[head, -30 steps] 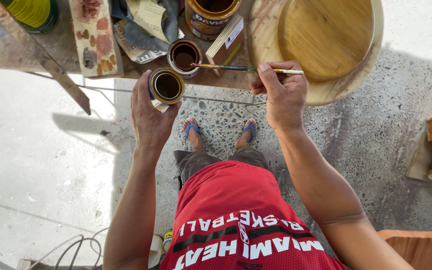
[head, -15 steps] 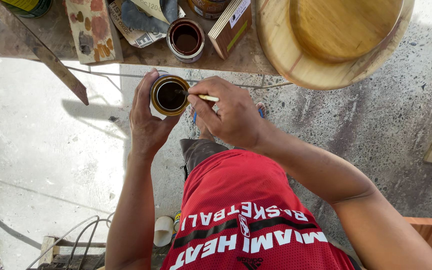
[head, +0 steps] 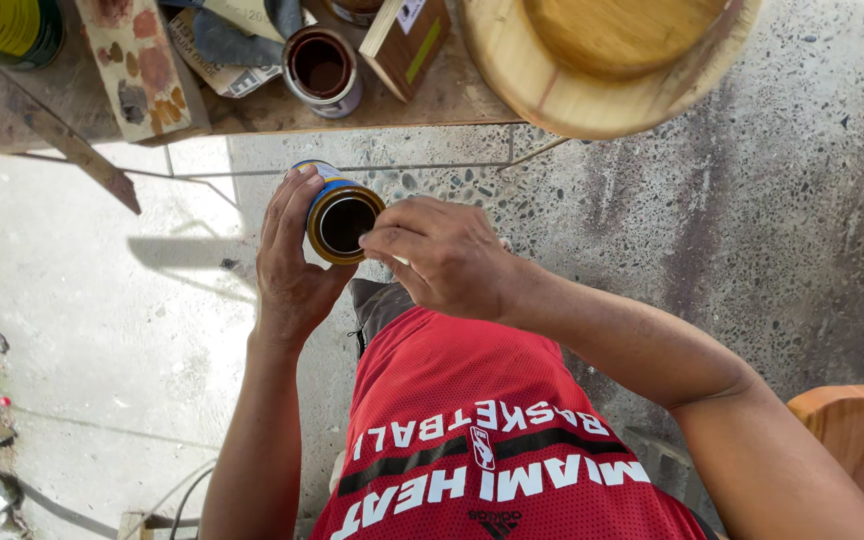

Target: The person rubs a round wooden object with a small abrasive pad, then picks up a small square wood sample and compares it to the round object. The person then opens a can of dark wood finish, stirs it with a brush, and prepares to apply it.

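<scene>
Our left hand point(head: 290, 265) wraps around a small open tin can point(head: 340, 215), fingers curled over its far side and palm against its near side, gripping it in the air just left of the frame's centre. The can's long axis is tipped toward us, so its round mouth faces up at the camera and shows dark liquid inside. Our right hand point(head: 440, 255) is closed in a pinch at the can's right rim, fingertips bunched together; whatever they hold is hidden, so we cannot tell what it is. Along the top of the frame runs a worn wooden bench point(head: 252, 110), bearing a second open can point(head: 321, 68) with brown contents, a paint-stained wooden block point(head: 142, 65) and, at upper right, a large round wooden bowl point(head: 612, 60) overhanging the edge. Speckled concrete floor point(head: 732, 240) lies below.
</scene>
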### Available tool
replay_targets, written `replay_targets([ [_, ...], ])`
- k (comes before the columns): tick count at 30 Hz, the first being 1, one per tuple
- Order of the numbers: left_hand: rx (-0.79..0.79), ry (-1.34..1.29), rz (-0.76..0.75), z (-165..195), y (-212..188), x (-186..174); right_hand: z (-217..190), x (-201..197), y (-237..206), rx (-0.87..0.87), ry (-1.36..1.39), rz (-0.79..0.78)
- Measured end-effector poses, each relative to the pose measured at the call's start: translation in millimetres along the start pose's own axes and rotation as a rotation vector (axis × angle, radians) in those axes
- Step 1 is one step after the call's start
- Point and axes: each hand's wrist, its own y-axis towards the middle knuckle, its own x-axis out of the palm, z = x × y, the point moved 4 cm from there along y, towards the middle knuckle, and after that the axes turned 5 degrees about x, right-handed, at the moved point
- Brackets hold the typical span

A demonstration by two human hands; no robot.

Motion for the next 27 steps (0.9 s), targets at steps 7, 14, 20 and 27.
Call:
replay_targets([
  [7,0.108,0.019,-0.088,53.7,-2.5,46.1,0.9,-41.3,-78.0,0.027,-0.055,0.139],
  [14,0.267,-0.097,-0.233,137.6,-26.4,130.6,0.8,-94.4,-201.1,0.154,-0.106,0.263],
  [20,0.416,-0.163,-0.348,208.3,-48.7,200.8,-10.3,-134.3,-302.2,0.217,-0.197,0.381],
  [27,0.528,-0.258,-0.499,285.0,-50.7,265.8,-20.4,-181.1,-386.7,0.383,-0.228,0.479],
])
